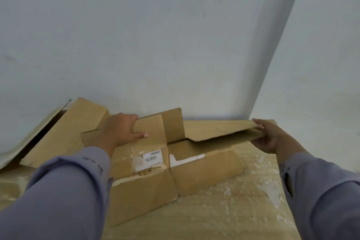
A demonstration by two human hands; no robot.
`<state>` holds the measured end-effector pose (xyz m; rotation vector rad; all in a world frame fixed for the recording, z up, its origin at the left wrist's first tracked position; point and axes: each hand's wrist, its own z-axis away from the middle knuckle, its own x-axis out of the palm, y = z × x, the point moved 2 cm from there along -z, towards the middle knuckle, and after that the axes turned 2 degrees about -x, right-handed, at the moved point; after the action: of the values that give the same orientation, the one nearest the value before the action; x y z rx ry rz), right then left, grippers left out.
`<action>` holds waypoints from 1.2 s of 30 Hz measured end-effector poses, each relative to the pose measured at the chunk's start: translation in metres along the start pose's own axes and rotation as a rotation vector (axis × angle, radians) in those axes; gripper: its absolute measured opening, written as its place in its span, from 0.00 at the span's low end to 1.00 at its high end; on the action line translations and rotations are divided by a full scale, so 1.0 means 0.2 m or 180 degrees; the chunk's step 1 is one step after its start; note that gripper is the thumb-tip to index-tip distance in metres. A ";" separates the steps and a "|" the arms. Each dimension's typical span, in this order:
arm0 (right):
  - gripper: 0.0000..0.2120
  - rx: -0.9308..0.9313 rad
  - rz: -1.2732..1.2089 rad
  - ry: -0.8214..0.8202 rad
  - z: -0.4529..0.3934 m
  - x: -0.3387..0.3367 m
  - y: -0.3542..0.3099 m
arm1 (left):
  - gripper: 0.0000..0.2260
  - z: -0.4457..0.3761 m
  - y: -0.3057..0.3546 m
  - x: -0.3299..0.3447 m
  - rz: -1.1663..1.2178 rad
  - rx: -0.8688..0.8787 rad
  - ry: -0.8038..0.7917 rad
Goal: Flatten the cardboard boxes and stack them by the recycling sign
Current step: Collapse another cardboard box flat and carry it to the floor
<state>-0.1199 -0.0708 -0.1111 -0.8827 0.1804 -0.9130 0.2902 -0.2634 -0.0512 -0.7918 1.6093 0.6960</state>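
Both hands on half-squashed brown cardboard box (155,161) w/ white label, lying on wood-look floor by pale wall.
Left hand (120,130) wrapped over rear flap edge; right hand (266,138) pinching long raised flap's end.

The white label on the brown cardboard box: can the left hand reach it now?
Probably yes. The white label lies uncovered just below the left hand, which grips a flap of the brown cardboard box; nothing blocks it.
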 end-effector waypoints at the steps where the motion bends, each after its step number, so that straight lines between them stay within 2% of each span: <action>1: 0.16 -0.0131 -0.0496 -0.0058 0.02 0.01 0.03 | 0.26 0.00 0.01 -0.03 -0.0016 0.0082 0.0087; 4: 0.31 -0.0482 -0.1412 -0.0232 0.10 0.07 0.13 | 0.24 -0.01 0.05 -0.08 0.0029 0.0196 0.0306; 7: 0.39 -0.0717 -0.1834 -0.0200 0.17 0.15 0.26 | 0.23 0.00 0.09 -0.14 0.0220 0.0250 0.0526; 11: 0.32 -0.0692 -0.1228 0.0076 0.23 0.27 0.53 | 0.23 0.03 0.12 -0.23 0.0404 0.0285 0.0744; 13: 0.33 -0.0534 -0.0829 0.0229 0.25 0.29 0.72 | 0.24 0.05 0.13 -0.27 0.0503 0.0256 0.0792; 16: 0.48 -0.0221 -0.0589 0.0355 0.26 0.31 0.99 | 0.25 0.08 0.14 -0.32 0.0838 0.0173 0.0866; 18: 0.60 -0.0201 -0.0519 0.0271 0.29 0.30 1.10 | 0.24 0.11 0.15 -0.34 0.1171 0.0102 0.0877; 19: 0.63 -0.0227 -0.0478 0.0196 0.31 0.31 1.14 | 0.23 0.12 0.16 -0.34 0.1425 0.0049 0.0848; 21: 0.62 -0.0399 -0.0494 0.0014 0.35 0.31 1.17 | 0.22 0.13 0.15 -0.32 0.2005 -0.0131 0.0748; 25: 0.54 -0.0650 -0.0825 -0.0379 0.46 0.31 1.19 | 0.22 0.18 0.13 -0.26 0.2883 -0.0466 0.0584; 30: 0.34 -0.0576 -0.0873 -0.1080 0.54 0.32 1.15 | 0.20 0.26 0.06 -0.16 0.3555 -0.0951 0.0452; 32: 0.38 -0.0529 -0.0798 -0.1232 0.59 0.33 1.13 | 0.21 0.29 0.04 -0.08 0.3838 -0.1192 0.0294; 34: 0.44 -0.0441 -0.0594 -0.1010 0.53 0.25 1.13 | 0.20 0.26 0.09 0.06 0.3988 -0.1386 0.0010; 36: 0.43 -0.0481 -0.0618 -0.0720 0.53 0.20 1.12 | 0.20 0.29 0.09 0.13 0.3984 -0.1542 -0.0040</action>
<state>0.0939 0.0270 -0.1980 -1.1511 -0.0329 -0.9801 0.3077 -0.2096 -0.0858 0.0191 1.8498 2.0084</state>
